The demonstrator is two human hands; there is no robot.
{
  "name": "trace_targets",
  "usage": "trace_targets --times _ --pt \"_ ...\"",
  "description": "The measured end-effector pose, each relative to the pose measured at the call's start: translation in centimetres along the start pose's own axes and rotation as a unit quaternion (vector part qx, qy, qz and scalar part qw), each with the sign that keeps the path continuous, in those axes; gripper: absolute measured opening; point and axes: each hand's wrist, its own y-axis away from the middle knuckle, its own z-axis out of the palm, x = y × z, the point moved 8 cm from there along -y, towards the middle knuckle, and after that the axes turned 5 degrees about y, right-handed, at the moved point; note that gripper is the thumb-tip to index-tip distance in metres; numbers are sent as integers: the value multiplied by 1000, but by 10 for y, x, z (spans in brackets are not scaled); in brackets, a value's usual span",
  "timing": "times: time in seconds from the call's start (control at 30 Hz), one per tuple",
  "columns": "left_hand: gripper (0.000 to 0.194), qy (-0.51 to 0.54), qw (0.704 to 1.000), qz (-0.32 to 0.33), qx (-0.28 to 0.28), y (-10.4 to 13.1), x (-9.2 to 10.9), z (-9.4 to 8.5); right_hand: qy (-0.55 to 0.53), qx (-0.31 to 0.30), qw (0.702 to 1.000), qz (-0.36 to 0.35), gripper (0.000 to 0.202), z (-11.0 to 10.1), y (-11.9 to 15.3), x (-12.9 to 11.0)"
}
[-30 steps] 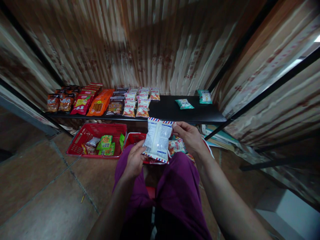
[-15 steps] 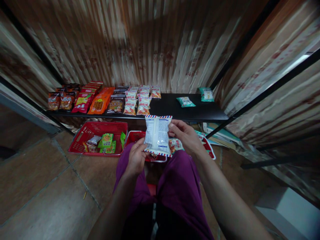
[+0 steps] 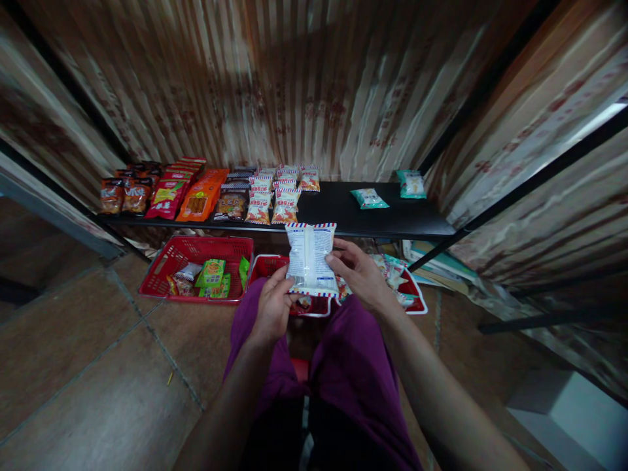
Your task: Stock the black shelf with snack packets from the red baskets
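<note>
Striped, patterned curtains (image 3: 294, 78) hang in folds across twelve o'clock and down towards three, making a dim, brownish wall. Against them stands a low black shelf (image 3: 333, 212), its dark slanting posts (image 3: 69, 85) at ten and two o'clock. Brown tiles (image 3: 98, 327) with pale joints cover the floor, catching a soft sheen at seven. Over at four there's a whitish, box-like block (image 3: 589, 412), and a bright sliver of light (image 3: 593, 121) slips in around two.
</note>
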Motion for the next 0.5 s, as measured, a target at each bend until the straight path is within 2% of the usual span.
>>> trace_targets --times 0.1,0.23,0.37,0.5 --pt "34 -6 1000 -3 7 0 -2 -2 98 66 992 -39 53 -8 2 -3" --pt "38 -18 1000 -3 19 2 -1 -1 249 131 952 -117 39 -10 12 -23" --pt "40 -44 999 11 12 4 1 3 277 137 936 -166 23 -5 17 -32" --pt "43 -65 998 17 5 5 2 5 261 118 944 -162 20 -3 15 -24"
